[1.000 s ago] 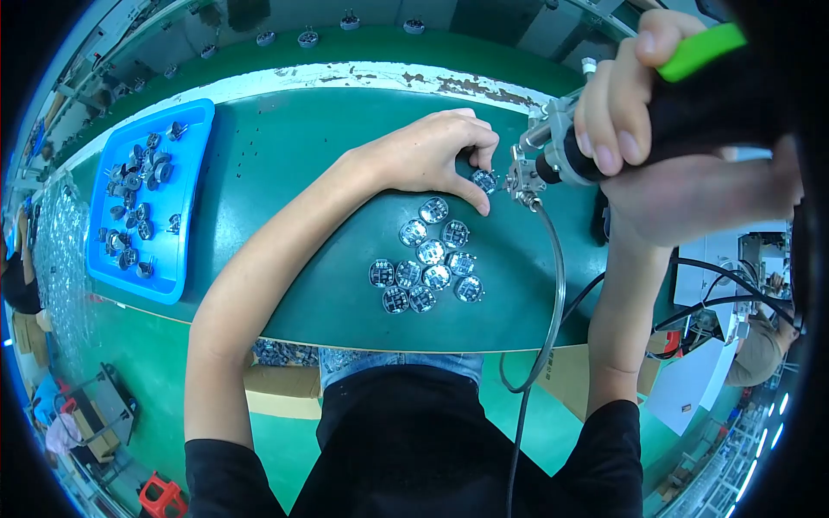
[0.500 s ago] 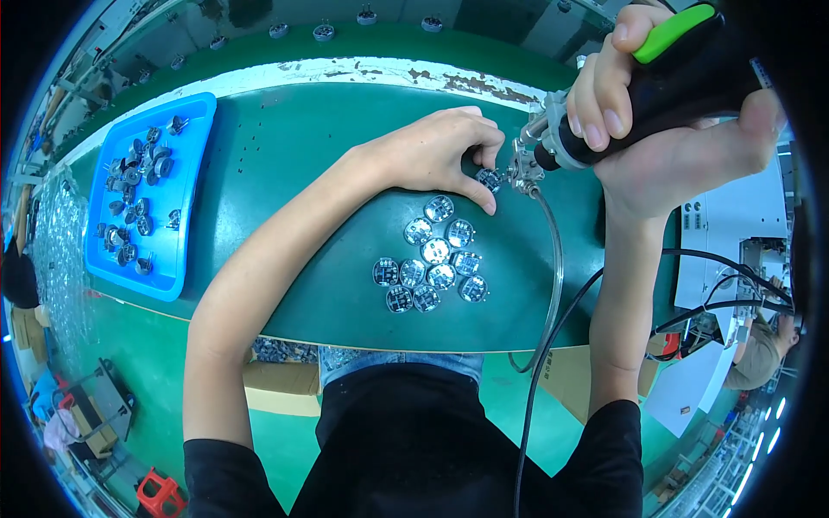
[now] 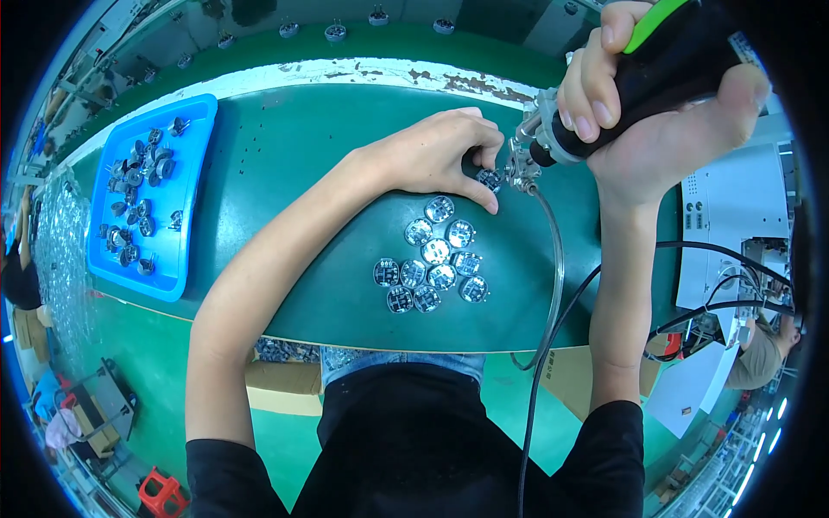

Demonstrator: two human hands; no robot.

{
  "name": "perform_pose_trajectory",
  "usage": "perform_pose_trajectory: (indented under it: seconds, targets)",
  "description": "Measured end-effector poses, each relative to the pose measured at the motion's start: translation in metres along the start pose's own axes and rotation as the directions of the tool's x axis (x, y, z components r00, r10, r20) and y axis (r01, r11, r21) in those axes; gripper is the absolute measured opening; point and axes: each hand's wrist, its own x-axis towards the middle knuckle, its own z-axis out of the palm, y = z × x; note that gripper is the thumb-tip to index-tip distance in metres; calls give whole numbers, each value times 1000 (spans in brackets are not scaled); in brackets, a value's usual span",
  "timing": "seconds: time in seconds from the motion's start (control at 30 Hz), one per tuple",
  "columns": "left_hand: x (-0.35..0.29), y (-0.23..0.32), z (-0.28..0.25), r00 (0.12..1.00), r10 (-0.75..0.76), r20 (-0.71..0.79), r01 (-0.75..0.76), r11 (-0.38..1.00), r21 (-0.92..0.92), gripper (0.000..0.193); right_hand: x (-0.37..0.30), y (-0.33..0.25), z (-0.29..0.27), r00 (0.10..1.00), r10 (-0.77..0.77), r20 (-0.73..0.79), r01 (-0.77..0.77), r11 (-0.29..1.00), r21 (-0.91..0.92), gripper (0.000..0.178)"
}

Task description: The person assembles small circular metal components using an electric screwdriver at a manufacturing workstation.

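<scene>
My left hand [image 3: 445,154] is closed, thumb and fingers pinching a small round part with a circuit board [image 3: 490,179] on the green mat. In my right hand [image 3: 643,129] is a black power screwdriver [image 3: 665,86] with a green lever, held at a slant. Its metal nose [image 3: 522,161] meets or nearly meets the right edge of the pinched part; the exact contact is too small to tell. A clear hose [image 3: 557,250] runs down from the nose. Nearer to me lies a cluster of several similar round parts [image 3: 436,251], circuit boards facing up.
A blue tray [image 3: 197,186] with several round grey parts stands at the left. Beyond the white ledge [image 3: 363,69], more round parts [image 3: 335,33] sit in a row on a green strip. A white machine [image 3: 734,216] and black cables [image 3: 682,328] are at the right.
My right hand and the screwdriver have shifted slightly left and up. The parts on the far green strip have moved a little to the right. My left hand keeps its pinch.
</scene>
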Motion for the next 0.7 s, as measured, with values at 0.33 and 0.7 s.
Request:
perform_pose_trajectory:
  seconds: [0.33, 0.7]
  targets:
    - [-2, 8, -9, 995, -53, 89, 54, 998, -14, 46, -3, -31, -13, 960, -170, 220, 123, 969, 215, 108]
    - [-27, -44, -87, 902, -359, -241, 359, 932, -45, 28, -11, -38, -22, 974, -148, 169, 112, 972, 206, 110]
